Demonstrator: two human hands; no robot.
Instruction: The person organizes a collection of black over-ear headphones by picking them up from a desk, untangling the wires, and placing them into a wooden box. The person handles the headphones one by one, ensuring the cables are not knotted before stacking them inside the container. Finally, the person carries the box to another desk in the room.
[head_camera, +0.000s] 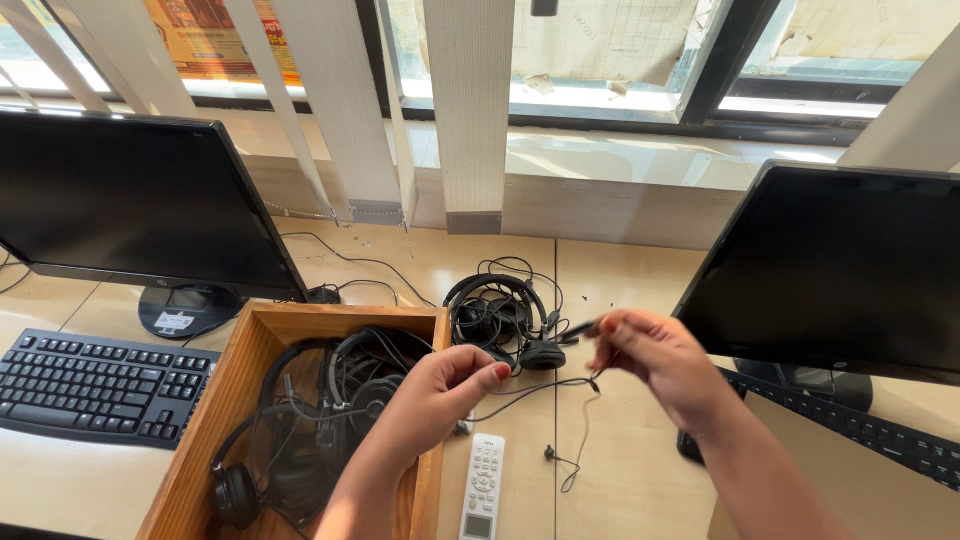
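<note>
**Hands draw out a thin cable above the tabletop**

A person's left hand and right hand each pinch one thin black cable, stretched between them in the air over the middle of the tabletop, near its front edge. A loose end with a small plug trails down beside a white remote. A black headset lies just behind the hands, its cord in loops. At the left, a wooden box holds more headsets. Two dark monitors flank the scene, a keyboard at the left edge. Working a cord like this likely goes best with light tension, easing loops apart rather than pulling knots tight.
</note>
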